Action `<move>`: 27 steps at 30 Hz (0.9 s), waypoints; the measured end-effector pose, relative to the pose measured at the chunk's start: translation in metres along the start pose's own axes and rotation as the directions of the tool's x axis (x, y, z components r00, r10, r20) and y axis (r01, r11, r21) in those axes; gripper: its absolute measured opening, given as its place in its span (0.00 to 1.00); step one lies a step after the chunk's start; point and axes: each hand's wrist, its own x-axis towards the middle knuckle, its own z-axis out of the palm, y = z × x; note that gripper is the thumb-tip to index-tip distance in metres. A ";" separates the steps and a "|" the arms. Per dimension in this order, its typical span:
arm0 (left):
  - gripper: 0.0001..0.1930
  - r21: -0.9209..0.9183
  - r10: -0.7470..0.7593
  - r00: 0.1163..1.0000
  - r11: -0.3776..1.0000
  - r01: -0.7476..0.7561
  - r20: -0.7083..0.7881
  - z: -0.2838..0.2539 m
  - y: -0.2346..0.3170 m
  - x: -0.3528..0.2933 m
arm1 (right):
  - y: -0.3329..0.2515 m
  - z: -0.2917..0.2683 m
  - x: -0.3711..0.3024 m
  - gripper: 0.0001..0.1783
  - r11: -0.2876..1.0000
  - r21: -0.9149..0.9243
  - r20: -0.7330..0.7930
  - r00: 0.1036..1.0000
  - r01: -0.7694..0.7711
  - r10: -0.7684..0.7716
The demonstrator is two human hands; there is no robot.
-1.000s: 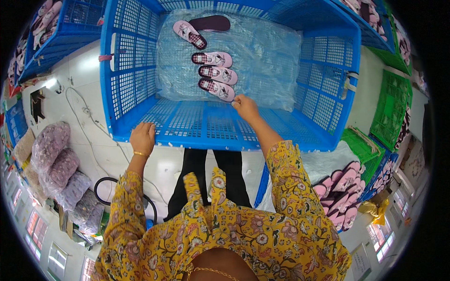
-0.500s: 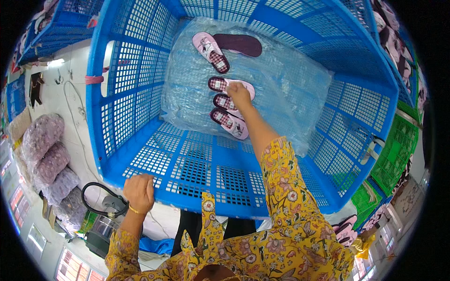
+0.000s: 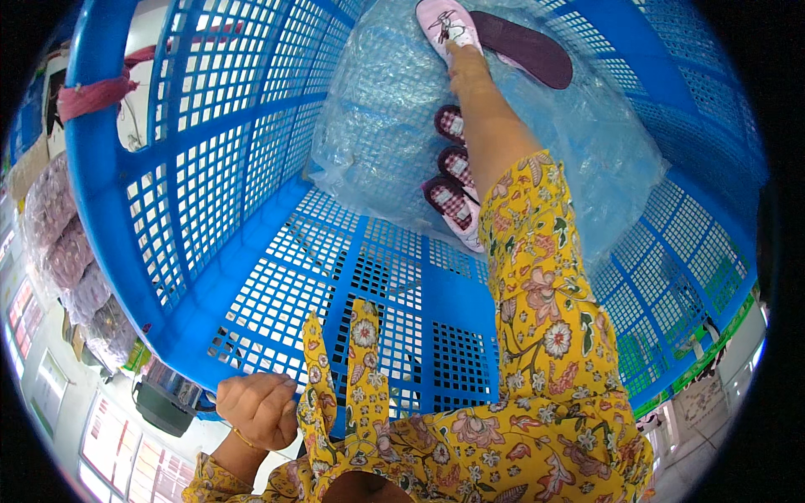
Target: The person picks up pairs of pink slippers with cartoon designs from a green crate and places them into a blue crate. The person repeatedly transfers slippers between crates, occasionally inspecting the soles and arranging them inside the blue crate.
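Observation:
Inside a tall blue plastic crate [image 3: 201, 335], my right hand [image 3: 468, 69] reaches to the far end, its fingers closed over the heel end of a pink slipper [image 3: 443, 23] with a drawn figure on its toe. Beside it lies another slipper [image 3: 528, 52], its dark purple sole facing up. Nearer to me, three slippers with checked insoles lie in a row; the closest slipper [image 3: 453, 205] shows most, while my forearm covers parts of the others. My left hand [image 3: 258, 411] is closed around the crate's near rim.
Clear plastic film [image 3: 377, 109] lines the crate floor. A pink cloth strip [image 3: 94, 99] is tied on the left rim. Outside at left stand bagged bundles [image 3: 59, 226] and a dark machine-like object [image 3: 172, 402]. A green crate [image 3: 729, 327] stands on the right.
I have leaned farther over the crate. My right hand has moved from the nearer row of slippers to the far pink slipper. My left hand stays on the rim.

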 end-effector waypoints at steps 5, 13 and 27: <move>0.07 -0.006 0.003 1.000 1.000 -0.003 -0.008 0.003 -0.003 -0.007 | -0.022 -0.025 -0.054 0.14 0.895 0.436 0.071 0.995 -0.094 0.070; 0.07 -0.008 0.008 1.000 1.000 -0.008 -0.029 0.001 0.004 0.000 | 0.036 -0.011 -0.181 0.09 0.205 0.925 0.244 0.914 -0.319 0.323; 0.07 -0.027 -0.045 0.998 0.999 0.047 0.045 0.002 0.008 -0.004 | 0.079 -0.041 -0.169 0.08 0.990 0.137 -0.059 0.997 -0.038 0.046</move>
